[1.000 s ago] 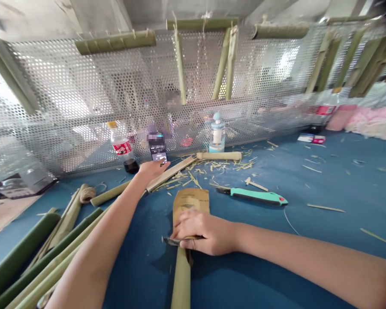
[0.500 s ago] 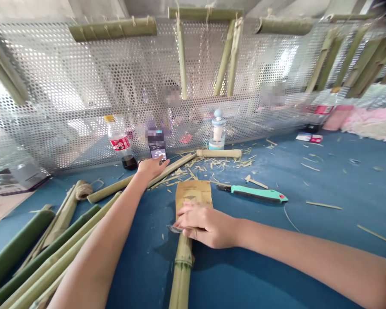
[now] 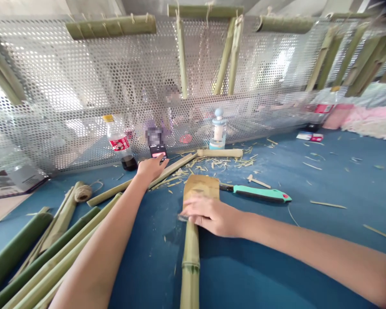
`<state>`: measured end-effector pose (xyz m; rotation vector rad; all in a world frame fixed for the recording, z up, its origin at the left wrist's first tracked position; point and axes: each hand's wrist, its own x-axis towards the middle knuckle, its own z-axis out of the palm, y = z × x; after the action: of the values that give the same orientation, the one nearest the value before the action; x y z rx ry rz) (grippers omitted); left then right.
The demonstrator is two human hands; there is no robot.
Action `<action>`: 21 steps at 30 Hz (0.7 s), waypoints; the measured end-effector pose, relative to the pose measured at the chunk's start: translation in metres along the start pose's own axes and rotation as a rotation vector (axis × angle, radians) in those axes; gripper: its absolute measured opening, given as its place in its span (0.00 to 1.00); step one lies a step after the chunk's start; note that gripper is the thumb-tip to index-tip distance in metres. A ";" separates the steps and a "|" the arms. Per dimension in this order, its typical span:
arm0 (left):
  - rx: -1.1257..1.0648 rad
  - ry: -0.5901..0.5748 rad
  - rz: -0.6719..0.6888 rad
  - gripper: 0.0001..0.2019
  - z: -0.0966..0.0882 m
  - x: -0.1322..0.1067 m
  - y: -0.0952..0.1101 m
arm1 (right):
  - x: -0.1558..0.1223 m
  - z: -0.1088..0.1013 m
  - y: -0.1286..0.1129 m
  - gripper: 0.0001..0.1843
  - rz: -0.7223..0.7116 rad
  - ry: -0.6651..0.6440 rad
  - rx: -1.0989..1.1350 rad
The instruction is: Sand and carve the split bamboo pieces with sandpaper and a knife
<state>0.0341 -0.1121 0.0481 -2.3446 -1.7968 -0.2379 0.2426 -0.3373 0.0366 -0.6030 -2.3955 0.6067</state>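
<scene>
My left hand (image 3: 150, 168) reaches forward with a finger stretched out to the lower screen of a phone (image 3: 158, 151), which stands against the perforated metal panel. It holds nothing that I can see. My right hand (image 3: 209, 213) is closed over a sheet of brown sandpaper (image 3: 202, 184), pressed round the far part of a bamboo pole (image 3: 191, 266). That pole points away from me, and its far end is hidden under the sheet and fingers. Right of the sandpaper, close to its edge, lies a tool with a teal handle (image 3: 260, 192).
Several bamboo poles (image 3: 69, 246) and a twine roll (image 3: 82, 192) lie at the left. A cola bottle (image 3: 120, 145), a small lantern-like bottle (image 3: 218, 131) and a short bamboo piece (image 3: 220, 153) are along the perforated panel (image 3: 131, 86). Shavings (image 3: 234, 163) litter the blue table (image 3: 309, 180).
My right hand, the sandpaper and the bamboo pole have shifted slightly right and away from me. A red band now shows on the phone screen; my left hand remains at it.
</scene>
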 end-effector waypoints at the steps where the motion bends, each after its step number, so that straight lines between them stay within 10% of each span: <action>1: -0.006 0.014 -0.001 0.23 0.001 0.000 0.000 | -0.001 0.000 0.002 0.15 0.023 0.001 -0.010; 21: -0.195 0.162 -0.044 0.20 -0.006 0.025 -0.018 | 0.001 0.009 0.000 0.12 -0.109 -0.089 0.011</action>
<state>0.0231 -0.0854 0.0607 -2.3333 -1.8218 -0.6168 0.2360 -0.3389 0.0306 -0.4462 -2.4883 0.6105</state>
